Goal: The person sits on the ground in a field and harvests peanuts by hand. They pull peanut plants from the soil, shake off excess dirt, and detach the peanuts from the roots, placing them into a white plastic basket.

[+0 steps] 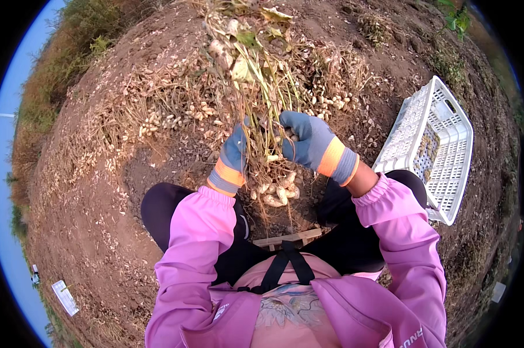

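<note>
A bunch of uprooted peanut plants (262,91) with drying leaves stands in front of me, its roots toward my lap. My left hand (235,150), in a blue-grey and orange work glove, is closed around the left side of the stems, its fingers partly hidden behind them. My right hand (309,141), gloved alike, curls its fingers at the right side of the bunch, with pale pods showing between thumb and fingers. Below both hands hangs a cluster of pale peanut pods (279,191) among thin roots.
To my right a white perforated plastic crate (449,148) leans tilted, some peanuts on its bottom. Heaped peanut plants (170,100) with pods lie on the soil ahead. A wooden stool edge (288,238) shows between my legs. Another white crate (65,298) stands far left.
</note>
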A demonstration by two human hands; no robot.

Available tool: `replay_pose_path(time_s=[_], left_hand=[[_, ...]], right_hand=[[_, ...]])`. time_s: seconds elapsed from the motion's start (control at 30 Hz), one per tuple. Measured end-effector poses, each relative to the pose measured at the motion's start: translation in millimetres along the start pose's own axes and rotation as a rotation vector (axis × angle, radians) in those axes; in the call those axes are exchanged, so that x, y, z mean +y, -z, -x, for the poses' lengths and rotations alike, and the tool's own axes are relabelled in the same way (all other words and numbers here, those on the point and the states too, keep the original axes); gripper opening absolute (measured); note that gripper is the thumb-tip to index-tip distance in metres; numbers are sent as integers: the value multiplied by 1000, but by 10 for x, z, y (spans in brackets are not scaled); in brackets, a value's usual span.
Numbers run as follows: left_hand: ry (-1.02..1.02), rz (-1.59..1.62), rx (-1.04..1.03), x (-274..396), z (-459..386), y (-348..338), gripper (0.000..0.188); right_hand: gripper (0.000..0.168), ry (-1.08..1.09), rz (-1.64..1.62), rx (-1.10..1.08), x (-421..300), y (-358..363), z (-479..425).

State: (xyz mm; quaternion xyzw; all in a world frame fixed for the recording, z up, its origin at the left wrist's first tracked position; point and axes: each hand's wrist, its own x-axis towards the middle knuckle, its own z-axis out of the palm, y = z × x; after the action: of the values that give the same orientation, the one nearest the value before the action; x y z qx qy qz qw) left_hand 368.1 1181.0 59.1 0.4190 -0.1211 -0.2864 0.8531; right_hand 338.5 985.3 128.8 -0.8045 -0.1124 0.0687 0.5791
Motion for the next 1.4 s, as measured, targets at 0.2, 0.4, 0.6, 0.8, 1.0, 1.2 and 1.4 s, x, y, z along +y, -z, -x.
replay_pose_path(time_s=[0.2,0.4,0.6,0.8,1.0,1.2,1.4], left_hand=[[131,282,197,17,-83,-38,43],[114,108,120,78,-79,-108,58],[141,160,168,135,-117,-307,39],[63,108,80,50,-104,-137,42],[168,312,41,100,-184,-353,48],[170,235,176,95,-128,-242,48],[151,181,126,176,-83,-451,41]], right_hand=[[14,-105,-312,45,-67,54,-18],[11,-215,-708,132,-117,32,-10],[9,-234,-896,161,-43,49,-5],[8,-296,-1103,225,-198,114,-17],[6,-187,-958,263,-194,549,-49],[13,-297,-560,154,-441,458,70],[17,34,45,83,-137,261,79]])
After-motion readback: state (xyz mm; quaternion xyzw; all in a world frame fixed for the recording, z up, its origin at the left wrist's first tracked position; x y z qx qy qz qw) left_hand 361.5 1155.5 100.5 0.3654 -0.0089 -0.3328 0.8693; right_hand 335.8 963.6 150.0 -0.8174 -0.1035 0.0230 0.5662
